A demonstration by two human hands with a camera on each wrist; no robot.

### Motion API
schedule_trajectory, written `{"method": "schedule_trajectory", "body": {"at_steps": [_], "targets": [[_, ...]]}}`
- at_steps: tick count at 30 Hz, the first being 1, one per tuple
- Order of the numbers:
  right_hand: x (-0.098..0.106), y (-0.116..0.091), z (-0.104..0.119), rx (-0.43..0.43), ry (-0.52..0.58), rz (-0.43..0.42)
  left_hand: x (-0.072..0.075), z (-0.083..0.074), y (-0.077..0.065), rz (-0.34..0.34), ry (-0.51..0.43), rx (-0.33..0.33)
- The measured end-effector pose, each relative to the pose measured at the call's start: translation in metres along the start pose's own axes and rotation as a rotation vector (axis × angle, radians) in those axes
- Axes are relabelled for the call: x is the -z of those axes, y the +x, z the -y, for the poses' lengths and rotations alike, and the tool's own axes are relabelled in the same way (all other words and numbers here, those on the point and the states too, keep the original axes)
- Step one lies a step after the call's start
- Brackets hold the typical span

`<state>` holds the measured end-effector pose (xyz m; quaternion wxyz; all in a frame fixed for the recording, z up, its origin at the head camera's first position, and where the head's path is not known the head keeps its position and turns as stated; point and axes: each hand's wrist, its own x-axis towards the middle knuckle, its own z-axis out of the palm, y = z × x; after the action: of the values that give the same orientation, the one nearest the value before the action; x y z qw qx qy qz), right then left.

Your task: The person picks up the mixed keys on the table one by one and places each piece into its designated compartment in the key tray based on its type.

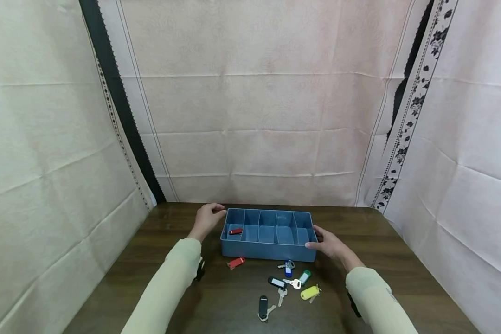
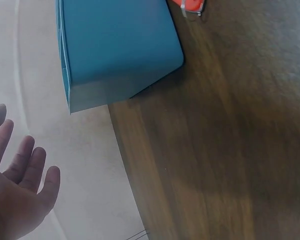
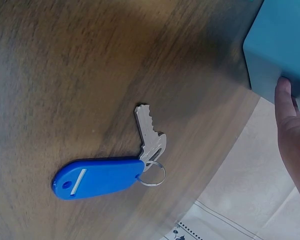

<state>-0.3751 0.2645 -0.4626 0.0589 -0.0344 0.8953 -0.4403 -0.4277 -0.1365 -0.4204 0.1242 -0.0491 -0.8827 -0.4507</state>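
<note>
A blue compartment box [image 1: 269,252] sits on the wooden table, with a red key tag [image 1: 235,231] in its leftmost compartment. Just off the box's left end is my left hand [image 1: 208,220], fingers relaxed and holding nothing; the left wrist view shows a gap between that hand and the box. At the other end, my right hand [image 1: 331,246] grips the front right corner, the thumb at the front edge and the fingers along the end wall, partly hidden. In front lie another red key tag [image 1: 236,263] and a blue key tag [image 3: 100,178] with a key.
Closer to me lie a green key tag [image 1: 304,277], a yellow key tag [image 1: 310,292], a black key tag with a white label [image 1: 277,282] and another black key tag [image 1: 263,307], with loose-hanging keys. Pale cloth [image 1: 267,102] hangs behind and beside the table.
</note>
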Motion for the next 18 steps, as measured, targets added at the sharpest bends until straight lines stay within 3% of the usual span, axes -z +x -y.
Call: {"method": "schedule_trajectory", "body": {"at_steps": [8, 18], "targets": [[0.001, 0.000, 0.000, 0.001, 0.003, 0.002, 0.010, 0.018, -0.015, 0.020, 0.013, -0.015], [-0.001, 0.000, 0.001, 0.008, -0.005, -0.002, 0.023, 0.041, -0.041, 0.075, -0.015, 0.017]]}}
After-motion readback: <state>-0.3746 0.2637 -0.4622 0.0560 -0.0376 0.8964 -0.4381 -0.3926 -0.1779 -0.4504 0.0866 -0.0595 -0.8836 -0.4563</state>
